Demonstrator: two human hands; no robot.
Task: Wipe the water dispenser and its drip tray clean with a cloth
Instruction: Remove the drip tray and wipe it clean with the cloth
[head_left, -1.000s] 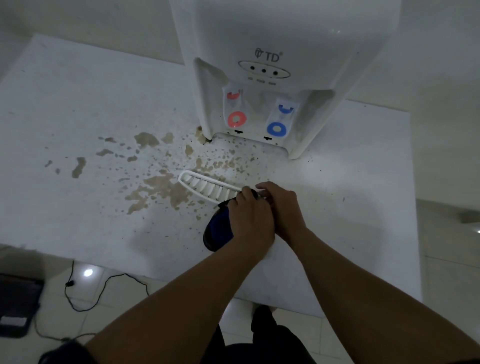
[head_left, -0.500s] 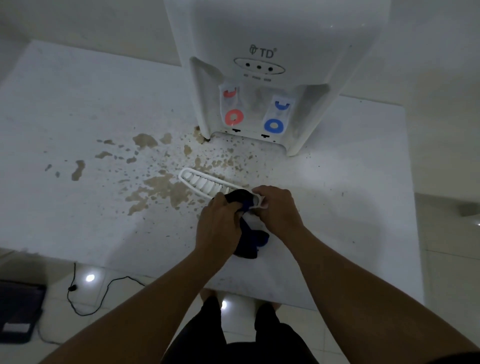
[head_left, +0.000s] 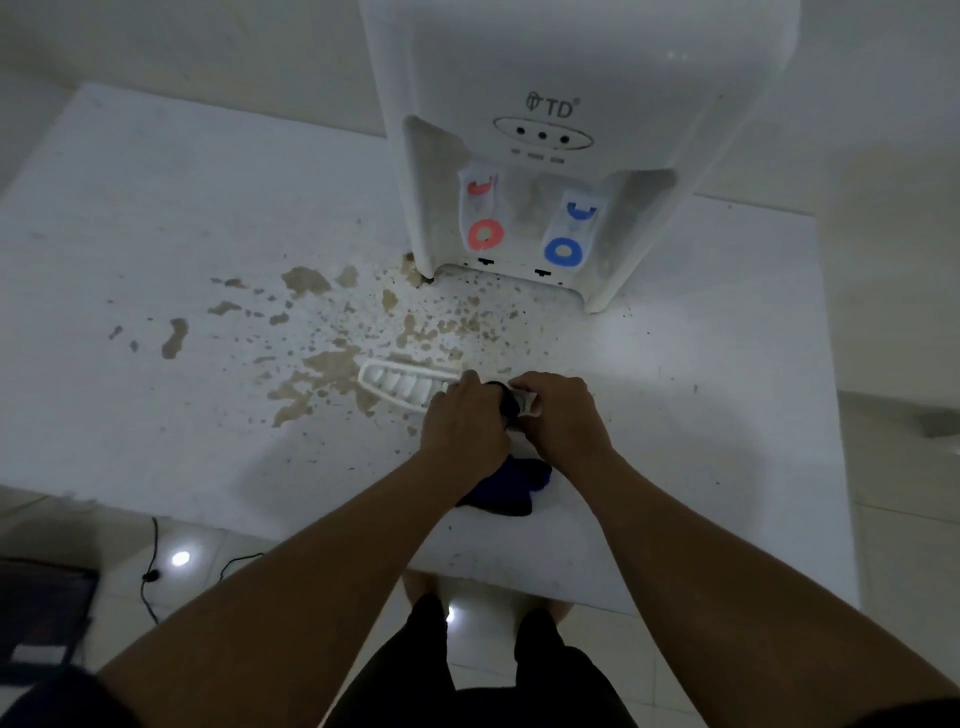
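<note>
A white water dispenser (head_left: 571, 78) stands at the back of the white table, with a red tap (head_left: 484, 234) and a blue tap (head_left: 565, 249). The white slotted drip tray (head_left: 400, 384) lies loose on the table in front of it. My right hand (head_left: 558, 415) grips the tray's right end. My left hand (head_left: 465, 421) presses a dark blue cloth (head_left: 506, 491) onto the tray's right part; most of the cloth hangs below my hands toward the table's near edge. The tray's right half is hidden under my hands.
Brown wet stains (head_left: 322, 374) spread over the white table (head_left: 156, 234) left of and behind the tray, up to the dispenser's base. A black cable (head_left: 150, 566) and a dark object (head_left: 41, 608) lie on the tiled floor at lower left.
The cloth shifted from left of my left hand to beneath both hands. My left hand slid along the tray toward my right hand, which still holds the tray's end.
</note>
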